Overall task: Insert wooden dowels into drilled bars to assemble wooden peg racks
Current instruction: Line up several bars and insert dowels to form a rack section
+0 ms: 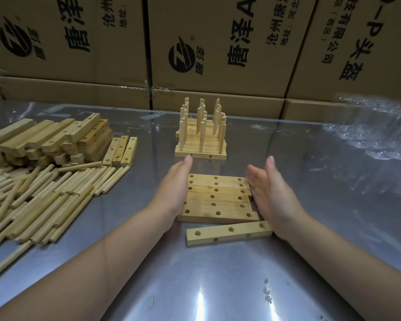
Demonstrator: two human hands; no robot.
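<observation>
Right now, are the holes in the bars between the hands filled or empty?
Empty. The bars lie flat with open dark holes; only the finished racks behind hold dowels.

The left forearm (90, 258) and right forearm (347, 256) reach forward from the lower corners. The left grip (175, 188) and right grip (272, 195) stand on edge, palms facing each other, fingers straight, curled round nothing.

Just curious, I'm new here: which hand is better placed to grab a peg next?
Probably the left hand. The pile of pegs lies off to that side, while the right hand stands beyond the row of bars and would have to cross over them.
</observation>
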